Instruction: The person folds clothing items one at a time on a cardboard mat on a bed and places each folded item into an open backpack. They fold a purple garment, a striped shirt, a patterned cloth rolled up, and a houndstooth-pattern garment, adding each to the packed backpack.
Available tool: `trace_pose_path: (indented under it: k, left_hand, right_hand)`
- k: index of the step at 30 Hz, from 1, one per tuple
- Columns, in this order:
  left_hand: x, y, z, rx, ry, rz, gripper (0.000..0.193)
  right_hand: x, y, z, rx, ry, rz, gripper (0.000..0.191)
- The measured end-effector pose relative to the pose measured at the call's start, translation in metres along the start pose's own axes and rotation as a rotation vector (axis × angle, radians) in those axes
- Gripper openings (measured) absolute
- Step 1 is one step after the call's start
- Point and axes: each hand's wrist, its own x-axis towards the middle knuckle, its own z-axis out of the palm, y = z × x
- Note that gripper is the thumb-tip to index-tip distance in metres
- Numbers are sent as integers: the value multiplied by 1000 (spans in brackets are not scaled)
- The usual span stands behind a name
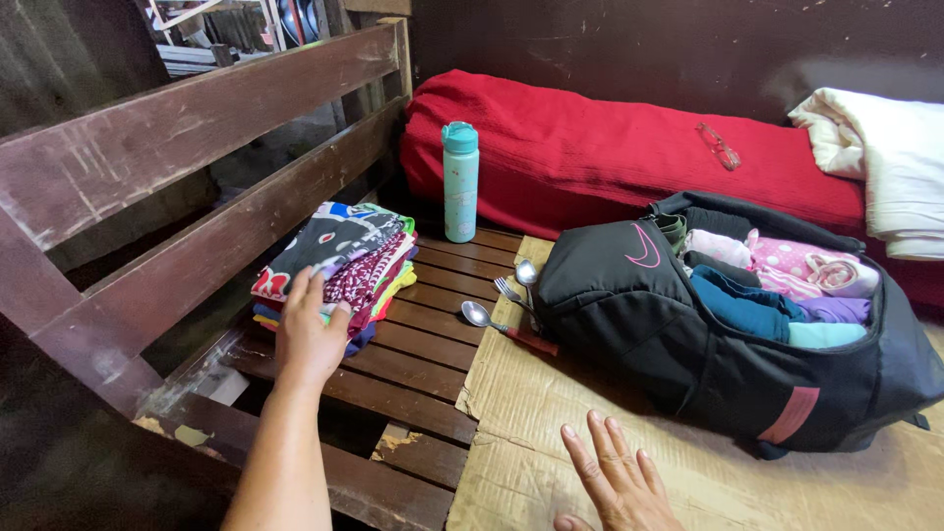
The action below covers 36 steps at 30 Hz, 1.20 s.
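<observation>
My left hand (311, 332) rests on the near end of a stack of folded colourful clothes (339, 264) on a slatted wooden bench (423, 359); its fingers lie over the pile's edge. Lower down, my right hand (615, 477) lies flat and open on a sheet of cardboard (521, 413), holding nothing. An open black backpack (678, 324), packed with pink, teal and purple clothes, lies on the cardboard just beyond that hand.
Two spoons (479, 315) and a fork (508, 289) lie beside the backpack. A teal bottle (459, 182) stands upright behind the clothes. A red mattress (610, 147) with red glasses (720, 146) and a white blanket (890, 162) lies at the back. The bench backrest (197, 157) rises at left.
</observation>
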Motion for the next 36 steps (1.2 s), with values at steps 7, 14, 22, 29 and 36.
trace_pose_path:
  k: [7, 14, 22, 29, 36]
  left_hand:
    - [-6, 72, -39, 222, 344, 442, 57]
    - [-43, 177, -55, -106, 215, 670, 49]
    - [-129, 264, 9, -542, -335, 556, 49]
    - [-204, 325, 59, -713, -1017, 14, 47]
    - [-237, 336, 125, -848, -1324, -253, 62]
  right_hand:
    - [-11, 8, -2, 38, -20, -29, 110]
    - [-33, 17, -13, 420, 27, -72, 115]
    - [-85, 52, -26, 1466, 237, 282, 56]
    - [-119, 94, -54, 1627, 205, 480, 35]
    - [-128, 145, -73, 1343, 70, 359, 49]
